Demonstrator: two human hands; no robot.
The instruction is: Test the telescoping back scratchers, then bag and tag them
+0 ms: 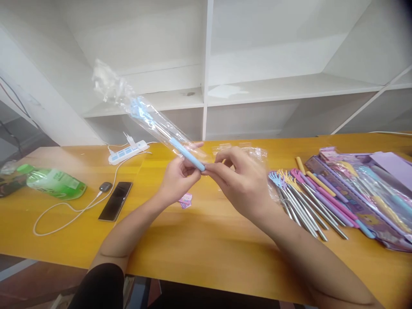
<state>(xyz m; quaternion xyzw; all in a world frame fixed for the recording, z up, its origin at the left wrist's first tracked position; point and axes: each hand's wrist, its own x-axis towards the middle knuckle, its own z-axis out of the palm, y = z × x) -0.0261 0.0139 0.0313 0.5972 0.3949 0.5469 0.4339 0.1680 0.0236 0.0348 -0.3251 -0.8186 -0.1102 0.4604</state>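
A light-blue back scratcher [185, 152] with a metal shaft lies tilted inside a clear plastic sleeve [111, 88], its claw head pointing up and to the left. My left hand [177, 178] is closed around the lower handle from beneath. At the handle's bottom end, the fingertips of my right hand [243, 180] pinch the handle tip or the sleeve around it; I cannot tell which. Small pink cards [186, 200] lie on the table below my hands. More clear sleeves [257, 153] lie behind my right hand, partly hidden by it.
Right: metal back scratcher shafts with coloured claw heads [298, 201], coloured handles [341, 206] and a purple display box [384, 229] holding bagged ones. Left: a phone [116, 201], white cable [61, 205], power strip [128, 152] and green bottle [54, 182]. White shelving [207, 56] stands behind the table.
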